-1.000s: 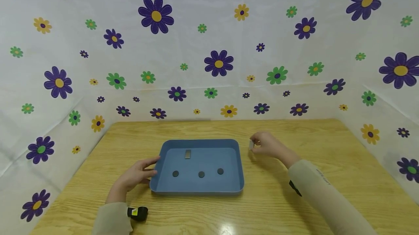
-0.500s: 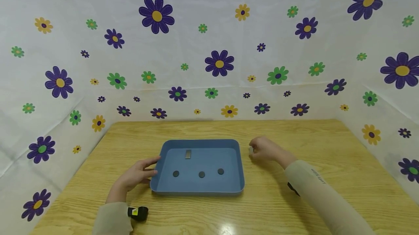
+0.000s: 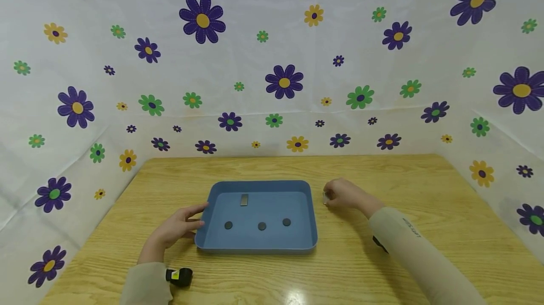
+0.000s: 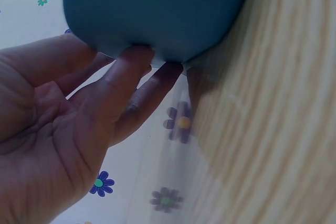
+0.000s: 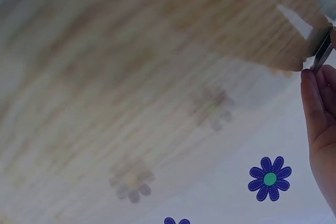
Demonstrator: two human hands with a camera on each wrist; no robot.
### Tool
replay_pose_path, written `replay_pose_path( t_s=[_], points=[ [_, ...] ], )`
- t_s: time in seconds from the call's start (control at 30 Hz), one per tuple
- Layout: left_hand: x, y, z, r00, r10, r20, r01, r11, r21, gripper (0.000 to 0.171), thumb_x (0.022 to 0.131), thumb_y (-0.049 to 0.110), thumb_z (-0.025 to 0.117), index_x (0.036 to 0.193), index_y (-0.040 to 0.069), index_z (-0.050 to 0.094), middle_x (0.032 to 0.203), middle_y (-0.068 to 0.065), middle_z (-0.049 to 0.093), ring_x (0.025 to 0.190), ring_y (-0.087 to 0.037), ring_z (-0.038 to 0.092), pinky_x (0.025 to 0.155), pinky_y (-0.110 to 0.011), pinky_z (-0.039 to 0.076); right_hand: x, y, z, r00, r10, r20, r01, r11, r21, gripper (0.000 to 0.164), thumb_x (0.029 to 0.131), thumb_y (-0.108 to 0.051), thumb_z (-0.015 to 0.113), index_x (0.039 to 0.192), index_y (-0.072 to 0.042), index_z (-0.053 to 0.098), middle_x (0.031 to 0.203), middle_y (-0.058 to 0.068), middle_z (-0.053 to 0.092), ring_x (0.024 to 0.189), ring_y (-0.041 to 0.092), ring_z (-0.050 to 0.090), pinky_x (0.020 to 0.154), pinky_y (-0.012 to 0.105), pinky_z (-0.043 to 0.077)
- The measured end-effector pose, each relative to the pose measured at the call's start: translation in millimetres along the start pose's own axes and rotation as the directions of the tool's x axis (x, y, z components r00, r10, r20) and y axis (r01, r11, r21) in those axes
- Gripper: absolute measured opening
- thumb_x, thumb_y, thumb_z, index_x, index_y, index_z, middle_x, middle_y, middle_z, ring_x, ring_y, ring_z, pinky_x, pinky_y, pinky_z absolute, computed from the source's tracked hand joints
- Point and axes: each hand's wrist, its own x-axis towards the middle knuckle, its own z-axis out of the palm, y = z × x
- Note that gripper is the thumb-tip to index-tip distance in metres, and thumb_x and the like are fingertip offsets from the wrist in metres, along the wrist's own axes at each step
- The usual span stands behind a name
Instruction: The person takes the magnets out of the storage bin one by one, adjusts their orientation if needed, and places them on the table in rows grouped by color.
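While the left hand (image 3: 172,228) rests its fingers against the left wall of the blue tray (image 3: 257,251) in the head view, the right hand (image 3: 348,196) pinches a small metal piece (image 3: 326,198) just right of the tray, over the counter (image 3: 382,177). Left grip loose, touching only; right grip narrow, on the piece. Tray holds three dark discs (image 3: 261,226) and a metal rectangle (image 3: 244,200). Likely slip: thin piece, little to hold. Right sleeve (image 3: 425,262) carries lettering, too small to read; yellow label (image 3: 175,275) at the left wrist, illegible.

Left wrist view: fingertips low on the tray wall; a hard push could slide it and shift the contents. No writing.

Right wrist view: piece at frame edge, tilted, partly cropped; can't tell if it touches the counter. No brand visible.
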Motion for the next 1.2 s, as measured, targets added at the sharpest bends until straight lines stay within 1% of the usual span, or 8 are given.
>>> replay_pose_path(
  t_s=[0.1,0.27,0.47,0.5,0.57,0.7,0.87,1.2],
  points=[
    [0.0,-0.8,-0.5,1.000,-0.001,0.000,0.001,1.000,0.003,0.058,0.091,0.010,0.050,0.139,-0.003,0.021,0.141,-0.028,0.010,0.121,-0.045,0.027,0.079,-0.040,0.047,0,0,0,1.000,-0.007,0.018,0.008,1.000,-0.011,0.014,0.074,-0.006,0.067,0.086,0.001,0.064,0.076,0.001,0.059,0.068,0.012,0.051,0.066,0.029,0.046],
    [1.2,-3.4,-0.1,1.000,-0.012,-0.012,0.012,1.000,0.006,0.058,0.090,0.011,0.051,0.139,-0.001,0.022,0.142,-0.026,0.012,0.121,-0.044,0.028,0.079,-0.039,0.047,-2,1,-2,0.999,-0.036,0.034,0.036,0.999,0.000,0.005,0.074,-0.005,0.066,0.078,-0.006,0.064,0.073,-0.002,0.059,0.066,0.010,0.051,0.064,0.029,0.046],
    [2.4,-5.1,0.7,1.000,-0.009,-0.008,0.009,1.000,0.003,0.058,0.090,0.010,0.051,0.139,-0.001,0.022,0.142,-0.026,0.012,0.121,-0.044,0.028,0.080,-0.039,0.047,-4,0,-3,0.998,-0.010,0.058,0.008,1.000,0.026,0.005,0.075,-0.005,0.065,0.077,-0.009,0.063,0.072,-0.005,0.056,0.064,0.009,0.047,0.062,0.027,0.043],
    [2.4,-5.0,0.9,1.000,-0.007,-0.008,0.007,1.000,0.003,0.058,0.090,0.010,0.051,0.139,-0.001,0.022,0.142,-0.026,0.013,0.121,-0.044,0.028,0.080,-0.039,0.047,-4,0,-4,0.999,-0.003,0.052,0.001,1.000,0.028,0.006,0.075,-0.006,0.065,0.081,-0.006,0.064,0.076,-0.002,0.059,0.068,0.012,0.051,0.065,0.029,0.045],
    [2.4,-4.6,1.1,1.000,-0.008,-0.010,0.008,1.000,0.004,0.058,0.090,0.009,0.051,0.139,-0.001,0.022,0.142,-0.026,0.013,0.121,-0.043,0.029,0.079,-0.039,0.047,-5,-3,-6,0.999,0.026,0.031,-0.027,0.999,0.031,0.016,0.076,-0.009,0.065,0.090,0.000,0.064,0.084,0.005,0.062,0.076,0.018,0.056,0.070,0.033,0.046],
    [1.0,-3.5,0.2,1.000,0.001,-0.003,-0.001,1.000,0.014,0.057,0.091,0.008,0.049,0.139,-0.002,0.021,0.141,-0.027,0.011,0.120,-0.043,0.030,0.079,-0.039,0.047,-4,-10,-15,0.998,0.049,-0.040,-0.046,0.997,0.060,0.037,0.080,-0.015,0.063,0.107,0.011,0.057,0.103,0.021,0.059,0.095,0.034,0.055,0.081,0.044,0.044],
    [0.8,-3.5,0.2,1.000,0.006,0.001,-0.006,1.000,0.027,0.057,0.091,0.009,0.049,0.139,-0.002,0.021,0.141,-0.027,0.012,0.120,-0.043,0.031,0.079,-0.038,0.047,-1,-21,-30,0.994,0.013,-0.106,-0.004,0.996,0.086,0.042,0.080,-0.017,0.065,0.110,0.011,0.055,0.106,0.022,0.058,0.095,0.033,0.055,0.081,0.043,0.044],
    [1.1,-3.8,0.6,1.000,0.011,-0.003,-0.010,0.998,0.058,0.054,0.092,0.007,0.046,0.139,-0.001,0.021,0.141,-0.027,0.012,0.120,-0.044,0.029,0.080,-0.039,0.047,18,-53,-41,0.990,-0.012,-0.138,0.031,0.990,0.137,0.042,0.081,-0.020,0.064,0.114,0.004,0.056,0.111,0.016,0.057,0.101,0.028,0.054,0.084,0.039,0.044]
  ],
)
